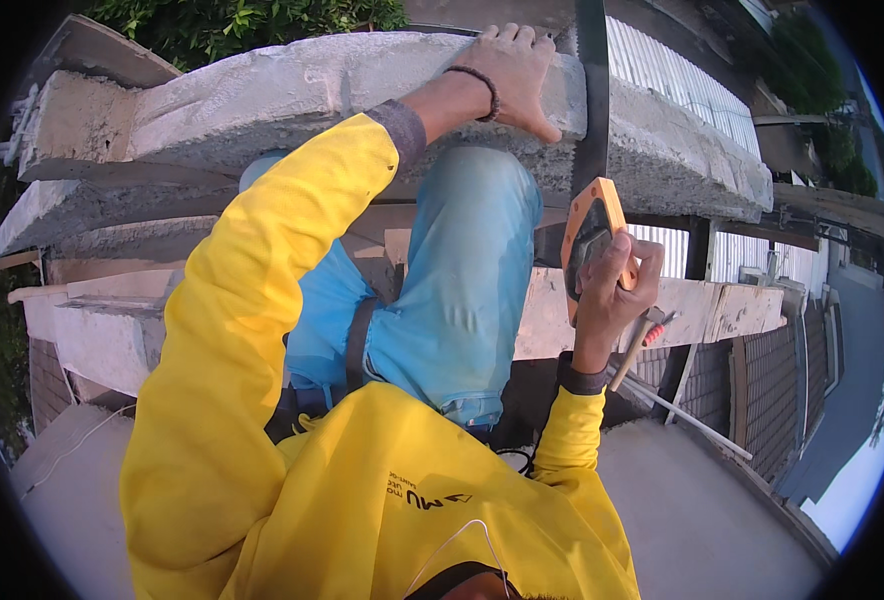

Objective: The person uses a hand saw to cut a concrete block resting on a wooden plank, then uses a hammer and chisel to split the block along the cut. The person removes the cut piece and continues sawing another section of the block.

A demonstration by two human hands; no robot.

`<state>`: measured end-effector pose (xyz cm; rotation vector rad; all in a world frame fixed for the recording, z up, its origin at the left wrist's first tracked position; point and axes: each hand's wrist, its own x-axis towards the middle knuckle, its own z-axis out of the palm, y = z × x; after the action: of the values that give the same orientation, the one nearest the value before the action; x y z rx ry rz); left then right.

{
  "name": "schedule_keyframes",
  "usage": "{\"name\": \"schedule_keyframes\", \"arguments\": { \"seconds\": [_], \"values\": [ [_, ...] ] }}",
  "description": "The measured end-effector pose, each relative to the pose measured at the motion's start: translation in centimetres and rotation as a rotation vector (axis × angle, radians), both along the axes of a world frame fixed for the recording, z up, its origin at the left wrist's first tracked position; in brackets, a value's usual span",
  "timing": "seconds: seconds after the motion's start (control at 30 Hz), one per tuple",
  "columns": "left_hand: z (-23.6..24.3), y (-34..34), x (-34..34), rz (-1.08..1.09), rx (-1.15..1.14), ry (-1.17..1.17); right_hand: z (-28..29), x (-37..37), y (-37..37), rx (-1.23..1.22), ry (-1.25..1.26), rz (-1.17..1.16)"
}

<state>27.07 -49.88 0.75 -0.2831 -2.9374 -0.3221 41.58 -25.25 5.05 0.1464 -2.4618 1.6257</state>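
Observation:
My left hand [514,78] rests on the top of a rough concrete beam [252,95]. Its fingers are spread toward the far edge and the thumb points apart on the near side. Raised above a lower ledge, my right hand [617,290] grips a flat, angular tool [612,208] with a thick orange rim and a dark middle; its exact kind is unclear. Just beyond the right wrist lie a wooden-handled hammer [624,362] and a tool with a red grip [654,335]. A dark upright metal bar [591,100] stands against the beam, right of my left hand.
My legs [472,260] in blue jeans straddle the space between the beam and a lower pale ledge [732,312]. Corrugated sheets [677,75] and a tiled roof [772,385] show to the right. Green leaves [237,18] hang beyond the beam. A grey slab [692,500] extends behind me.

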Motion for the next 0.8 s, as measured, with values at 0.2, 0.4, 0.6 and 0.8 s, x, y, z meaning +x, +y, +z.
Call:
{"name": "schedule_keyframes", "arguments": {
  "seconds": [0.2,0.4,0.6,0.8],
  "values": [
    [-0.5,0.6,0.1,-0.029,0.021,0.061,-1.8,4.8,5.5,0.197,-0.039,0.040],
    [-0.4,0.3,-0.4,0.021,-0.011,-0.025,2.3,15.2,4.8,0.143,-0.003,-0.102],
    [0.8,-0.1,0.5,-0.005,0.035,-0.023,-3.4,-0.9,2.9,-0.020,-0.044,0.023],
    [-0.3,-0.1,-0.2,-0.004,-0.001,0.011,-0.7,12.8,8.4,0.187,-0.142,-0.093]
  ]
}}
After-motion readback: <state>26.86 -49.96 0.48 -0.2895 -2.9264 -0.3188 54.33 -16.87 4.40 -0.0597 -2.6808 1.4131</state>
